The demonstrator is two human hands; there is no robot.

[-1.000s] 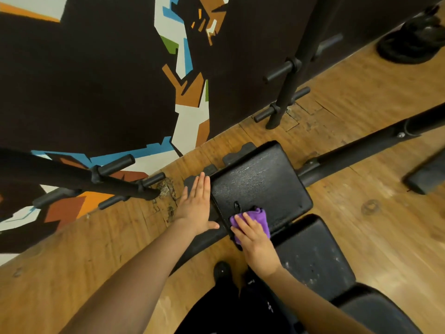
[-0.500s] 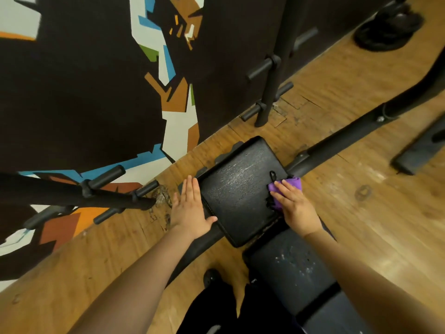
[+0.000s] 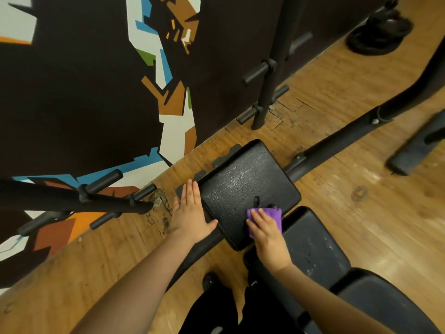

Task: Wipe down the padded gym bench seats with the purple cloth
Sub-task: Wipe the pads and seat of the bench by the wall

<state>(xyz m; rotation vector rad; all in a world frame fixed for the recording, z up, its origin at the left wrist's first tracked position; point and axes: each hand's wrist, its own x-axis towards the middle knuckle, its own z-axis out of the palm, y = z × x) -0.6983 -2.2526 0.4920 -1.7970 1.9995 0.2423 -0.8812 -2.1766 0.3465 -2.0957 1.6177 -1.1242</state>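
Three black pads run in a line from the frame's centre to its lower right. The first pad [image 3: 245, 189], squarish and worn with pale scuffs, sits at centre; the second pad [image 3: 315, 244] lies just below and right of it, speckled with white marks; the third pad [image 3: 385, 302] reaches the lower right corner.

One purple cloth [image 3: 269, 216] lies on the near right corner of the first pad. The right hand [image 3: 268, 237] presses on it with fingers spread fairly flat over the fabric; whether the thumb curls under the cloth cannot be told. A short dark strip stands just above the cloth on the pad.

The left hand [image 3: 190, 215] lies flat and open against the first pad's left edge, fingers straight and together, thumb out toward the pad, holding nothing.

Two black posts [image 3: 272, 75] with side pegs show: one upright at upper centre, the other crossing the left edge. Each carries four pegs. A painted wall [image 3: 96, 92] fills the upper left; a wooden floor [image 3: 361, 213] covers the right. One black weight plate [image 3: 380, 32] rests in the upper right corner.
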